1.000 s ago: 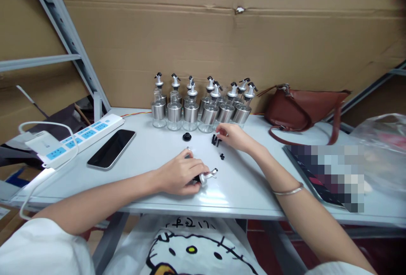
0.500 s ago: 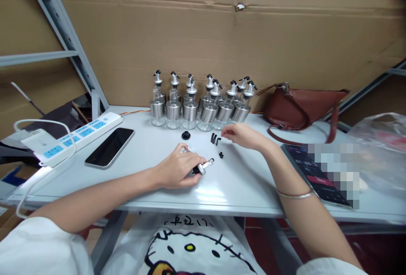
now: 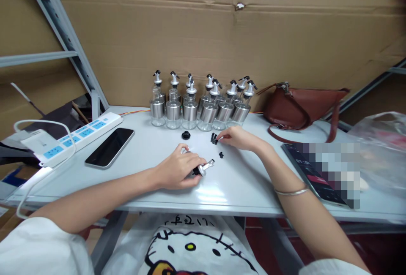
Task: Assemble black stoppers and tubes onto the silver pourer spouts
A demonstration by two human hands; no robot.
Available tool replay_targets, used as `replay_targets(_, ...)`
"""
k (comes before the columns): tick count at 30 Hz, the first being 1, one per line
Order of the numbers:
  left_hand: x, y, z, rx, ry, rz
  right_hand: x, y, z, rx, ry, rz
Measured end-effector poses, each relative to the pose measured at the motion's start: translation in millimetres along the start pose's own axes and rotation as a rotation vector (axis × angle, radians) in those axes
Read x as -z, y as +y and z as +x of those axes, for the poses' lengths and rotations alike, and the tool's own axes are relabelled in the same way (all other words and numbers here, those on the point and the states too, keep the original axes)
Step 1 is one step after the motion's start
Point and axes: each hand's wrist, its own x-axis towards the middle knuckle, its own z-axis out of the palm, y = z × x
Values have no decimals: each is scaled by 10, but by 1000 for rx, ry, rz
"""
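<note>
My left hand (image 3: pixel 182 167) is closed around a silver and black bottle pour spout (image 3: pixel 201 169), its nozzle pointing up and to the right. Ahead of it, my right hand (image 3: pixel 234 137) pinches at a small black plastic piece (image 3: pixel 216 142) lying in a little group. Beside that one are other slim black pieces (image 3: pixel 213 137). Closer to me, some tiny black parts (image 3: pixel 221 155) rest on the table. A round black stopper (image 3: pixel 185 135) sits behind my left hand, apart from it.
Several glass bottles with steel bands (image 3: pixel 189 111) stand in rows at the back; most carry pour spouts. To the left lie a phone (image 3: pixel 110 147) and a power strip (image 3: pixel 85 132). A brown handbag (image 3: pixel 298 108), another phone (image 3: pixel 304 169) and a plastic bag (image 3: pixel 383 156) occupy the right.
My right hand has moved slightly left and down, and its fingertips now reach the small black pieces. My left hand keeps the pour spout in the same place.
</note>
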Motion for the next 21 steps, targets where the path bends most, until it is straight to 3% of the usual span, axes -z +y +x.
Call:
replay_targets(9,22,-2,-10,12,7,-1,10,-38,-16,-29,10,23)
replay_targets(12,21,-7,-12,28,0,2,42,-139,-51,17,25,121)
replay_targets(14,23,-11,-11,53,7,4,63,-259,-97,90,-39,314)
replay_targets(17,29,-12,-8,127,23,15,76,-448,-175,207,-245,593)
replay_targets(19,31,-9,-6,165,30,19,77,-530,-209,245,-337,656)
replay_targets(21,32,-5,-5,176,31,16,76,-562,-224,260,-349,658)
